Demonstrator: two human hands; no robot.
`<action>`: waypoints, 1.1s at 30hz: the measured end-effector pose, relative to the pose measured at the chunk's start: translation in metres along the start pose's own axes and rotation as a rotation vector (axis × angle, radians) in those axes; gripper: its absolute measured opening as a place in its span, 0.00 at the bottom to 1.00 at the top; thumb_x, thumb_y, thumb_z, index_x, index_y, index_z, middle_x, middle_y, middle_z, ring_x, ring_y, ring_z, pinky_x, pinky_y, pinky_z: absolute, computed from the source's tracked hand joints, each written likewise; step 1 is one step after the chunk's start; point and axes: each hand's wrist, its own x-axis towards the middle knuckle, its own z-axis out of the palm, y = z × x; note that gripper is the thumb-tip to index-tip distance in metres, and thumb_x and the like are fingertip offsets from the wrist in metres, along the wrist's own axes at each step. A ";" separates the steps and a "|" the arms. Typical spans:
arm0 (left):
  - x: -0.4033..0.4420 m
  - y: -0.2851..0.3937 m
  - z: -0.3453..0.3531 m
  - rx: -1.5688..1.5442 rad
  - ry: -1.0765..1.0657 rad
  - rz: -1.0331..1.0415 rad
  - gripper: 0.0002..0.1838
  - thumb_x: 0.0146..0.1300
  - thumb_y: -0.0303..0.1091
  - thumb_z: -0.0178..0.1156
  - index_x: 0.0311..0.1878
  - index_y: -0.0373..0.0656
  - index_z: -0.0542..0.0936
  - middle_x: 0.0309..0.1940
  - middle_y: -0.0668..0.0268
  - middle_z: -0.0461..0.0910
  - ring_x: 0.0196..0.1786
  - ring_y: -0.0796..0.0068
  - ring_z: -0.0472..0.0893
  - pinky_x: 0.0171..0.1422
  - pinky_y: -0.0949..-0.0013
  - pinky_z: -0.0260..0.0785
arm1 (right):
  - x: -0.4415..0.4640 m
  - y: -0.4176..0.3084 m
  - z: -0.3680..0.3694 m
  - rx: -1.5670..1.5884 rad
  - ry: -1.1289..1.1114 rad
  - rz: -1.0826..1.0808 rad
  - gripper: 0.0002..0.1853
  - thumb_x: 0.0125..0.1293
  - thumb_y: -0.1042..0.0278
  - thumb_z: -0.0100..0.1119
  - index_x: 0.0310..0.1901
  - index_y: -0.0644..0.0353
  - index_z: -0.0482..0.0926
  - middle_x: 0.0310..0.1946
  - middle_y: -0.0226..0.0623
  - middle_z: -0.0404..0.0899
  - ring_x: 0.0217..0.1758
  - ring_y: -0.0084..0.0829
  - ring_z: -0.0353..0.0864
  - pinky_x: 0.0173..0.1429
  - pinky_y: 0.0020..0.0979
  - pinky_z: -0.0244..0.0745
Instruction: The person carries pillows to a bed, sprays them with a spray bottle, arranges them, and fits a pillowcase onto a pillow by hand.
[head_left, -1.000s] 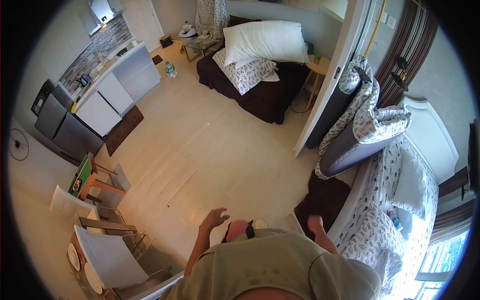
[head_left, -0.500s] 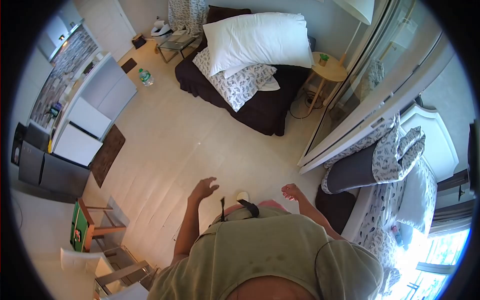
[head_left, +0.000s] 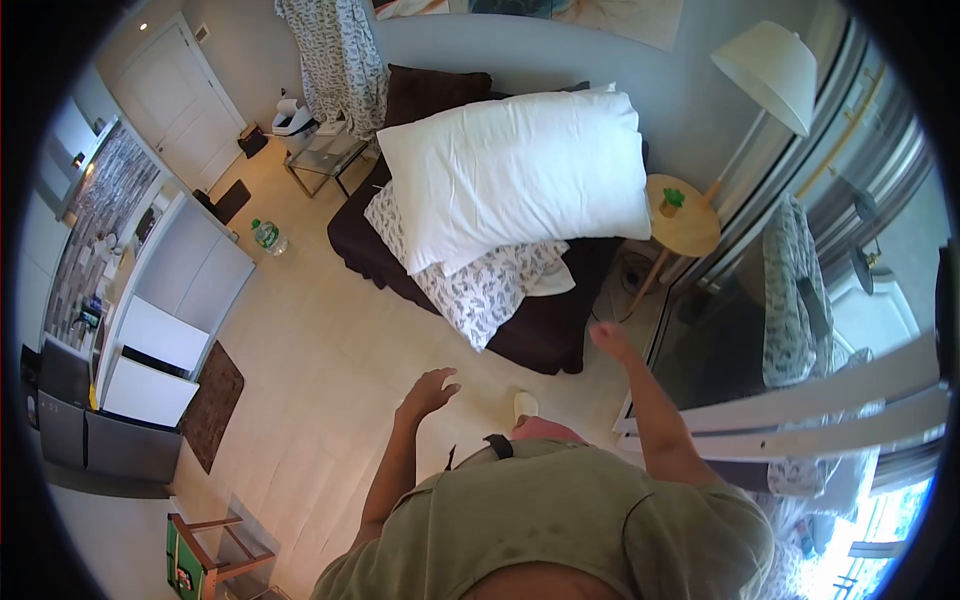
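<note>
Head view: left hand [head_left: 428, 393], fingers parted; right hand [head_left: 611, 341], fingers blurred, cannot tell; one sofa [head_left: 550, 345], one lamp [head_left: 772, 75].

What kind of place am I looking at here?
Likely a small apartment: a dark couch with a big white pillow on it, a fridge beside a kitchen counter, and a floor lamp share one open space.

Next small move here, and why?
Probably one step forward, then both hands to the white pillow. The left hand and right hand show nothing in their grip and are clear of the sofa; the pillow lies ahead, on top of the patterned one, so it seems easiest to take first.
</note>
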 end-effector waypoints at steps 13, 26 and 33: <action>0.249 -0.009 -0.168 -0.204 -0.096 0.146 0.18 0.57 0.33 0.59 0.50 0.37 0.76 0.45 0.51 0.78 0.46 0.54 0.78 0.51 0.64 0.69 | 0.339 -0.228 -0.038 -0.794 0.283 -0.679 0.27 0.68 0.61 0.44 0.67 0.50 0.54 0.71 0.32 0.47 0.73 0.38 0.47 0.71 0.54 0.45; 0.633 0.079 -0.280 0.170 -0.042 0.501 0.37 0.40 0.53 0.70 0.52 0.41 0.73 0.44 0.53 0.78 0.47 0.54 0.77 0.51 0.59 0.69 | 0.274 -0.256 -0.022 0.984 0.785 0.630 0.35 0.60 0.55 0.59 0.64 0.63 0.59 0.58 0.55 0.65 0.57 0.48 0.68 0.55 0.43 0.69; 0.363 0.120 -0.160 0.231 -0.123 1.092 0.27 0.46 0.27 0.56 0.55 0.35 0.70 0.38 0.56 0.76 0.36 0.57 0.77 0.40 0.60 0.72 | 0.223 -0.233 0.013 0.916 0.901 0.382 0.23 0.56 0.69 0.60 0.55 0.61 0.73 0.45 0.48 0.74 0.46 0.38 0.74 0.49 0.35 0.72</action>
